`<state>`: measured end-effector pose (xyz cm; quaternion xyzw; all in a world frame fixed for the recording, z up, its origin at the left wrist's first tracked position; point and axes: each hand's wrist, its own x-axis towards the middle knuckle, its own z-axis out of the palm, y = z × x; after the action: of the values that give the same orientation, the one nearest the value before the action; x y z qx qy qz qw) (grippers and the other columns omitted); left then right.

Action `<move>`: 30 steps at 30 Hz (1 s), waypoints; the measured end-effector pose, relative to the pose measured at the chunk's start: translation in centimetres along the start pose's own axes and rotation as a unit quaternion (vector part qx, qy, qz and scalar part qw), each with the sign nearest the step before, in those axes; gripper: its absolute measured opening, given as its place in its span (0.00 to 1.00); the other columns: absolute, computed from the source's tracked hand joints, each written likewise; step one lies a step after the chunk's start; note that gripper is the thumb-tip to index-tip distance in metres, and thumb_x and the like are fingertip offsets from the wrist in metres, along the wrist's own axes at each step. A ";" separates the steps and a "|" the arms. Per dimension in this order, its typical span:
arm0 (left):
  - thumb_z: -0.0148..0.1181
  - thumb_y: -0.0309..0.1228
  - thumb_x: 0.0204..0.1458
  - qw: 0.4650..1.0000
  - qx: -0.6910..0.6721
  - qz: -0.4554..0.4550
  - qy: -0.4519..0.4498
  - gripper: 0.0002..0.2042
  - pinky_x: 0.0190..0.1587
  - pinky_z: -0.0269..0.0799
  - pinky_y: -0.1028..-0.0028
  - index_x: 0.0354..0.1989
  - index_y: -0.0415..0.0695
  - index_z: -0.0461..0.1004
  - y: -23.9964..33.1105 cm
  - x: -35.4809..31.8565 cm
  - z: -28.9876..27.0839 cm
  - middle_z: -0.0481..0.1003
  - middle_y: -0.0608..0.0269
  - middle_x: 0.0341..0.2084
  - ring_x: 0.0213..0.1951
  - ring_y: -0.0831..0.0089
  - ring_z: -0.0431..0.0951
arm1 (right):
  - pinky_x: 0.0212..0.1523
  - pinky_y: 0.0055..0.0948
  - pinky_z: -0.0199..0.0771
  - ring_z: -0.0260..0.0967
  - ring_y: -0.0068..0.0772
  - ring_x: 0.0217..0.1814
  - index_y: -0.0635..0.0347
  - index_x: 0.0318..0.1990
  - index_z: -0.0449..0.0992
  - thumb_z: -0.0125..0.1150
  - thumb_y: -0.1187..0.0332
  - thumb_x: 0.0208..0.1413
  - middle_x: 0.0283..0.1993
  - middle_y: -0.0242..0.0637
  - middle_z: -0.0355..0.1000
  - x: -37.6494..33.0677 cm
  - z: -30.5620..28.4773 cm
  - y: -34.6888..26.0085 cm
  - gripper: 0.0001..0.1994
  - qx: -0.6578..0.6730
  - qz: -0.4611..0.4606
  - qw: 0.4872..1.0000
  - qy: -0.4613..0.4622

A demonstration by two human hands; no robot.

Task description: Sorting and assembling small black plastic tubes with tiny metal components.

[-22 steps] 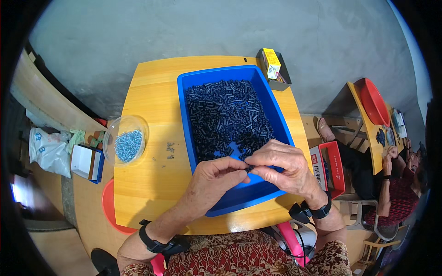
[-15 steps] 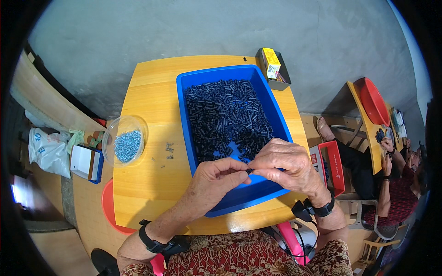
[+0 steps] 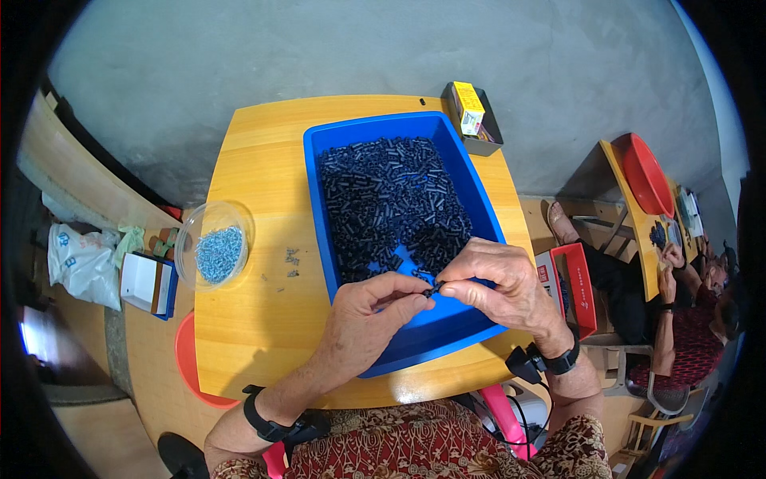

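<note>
Over the near part of a blue tub (image 3: pixel 316 199), both hands meet with their fingertips pinched. Between thumb and forefinger, my left hand (image 3: pixel 371 315) grips a small black plastic piece (image 3: pixel 432 291). My right hand (image 3: pixel 503 287) pinches the other end of that piece; its exact shape is partly hidden by the fingers. Many short black tube-like pieces (image 3: pixel 387 191) fill the far and middle parts of the tub, and its blue bottom shows under my hands. To the left, a round clear plastic bowl (image 3: pixel 188 239) holds a heap of small silvery metal parts (image 3: pixel 219 254).
Several loose metal parts (image 3: pixel 293 262) lie on the wooden table (image 3: pixel 263 172) between bowl and tub. A dark box (image 3: pixel 483 145) with a yellow carton (image 3: pixel 469 108) stands at the far right corner. Red bins sit below the table. Another person (image 3: pixel 678 343) works at a table on the right.
My right fingertips have drawn slightly apart and shifted, so more of the black piece shows between the hands. The left hand has barely moved.
</note>
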<state>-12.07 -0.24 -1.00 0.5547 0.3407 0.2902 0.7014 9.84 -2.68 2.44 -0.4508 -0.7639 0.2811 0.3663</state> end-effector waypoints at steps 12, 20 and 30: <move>0.63 0.25 0.57 0.998 0.064 0.005 0.017 0.08 0.42 0.73 0.80 0.43 0.37 0.79 -0.3 -0.2 0.1 0.82 0.62 0.34 0.38 0.82 0.78 | 0.35 0.35 0.70 0.71 0.40 0.33 0.63 0.32 0.78 0.66 0.70 0.53 0.29 0.38 0.73 0.2 0.1 -0.4 0.05 -0.044 -0.050 0.997 -0.027; 0.62 0.27 0.58 0.983 0.172 0.024 0.064 0.07 0.40 0.73 0.80 0.40 0.37 0.80 0.4 -0.4 0.3 0.81 0.65 0.30 0.36 0.83 0.77 | 0.36 0.36 0.69 0.70 0.39 0.34 0.61 0.33 0.76 0.65 0.71 0.53 0.31 0.37 0.72 0.4 0.9 -1.5 0.05 -0.184 -0.088 0.979 -0.015; 0.61 0.28 0.59 0.997 -0.076 0.001 0.013 0.10 0.42 0.73 0.82 0.44 0.34 0.77 -1.1 0.3 -0.1 0.81 0.61 0.35 0.38 0.81 0.78 | 0.42 0.37 0.74 0.74 0.41 0.40 0.64 0.44 0.78 0.70 0.68 0.50 0.38 0.41 0.76 0.1 1.9 -0.5 0.15 -0.102 -0.047 0.993 0.046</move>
<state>-11.97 -0.19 -2.10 0.4962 0.3258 0.3236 0.7369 8.01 -3.03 1.79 -0.4619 -0.7911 0.1636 0.3663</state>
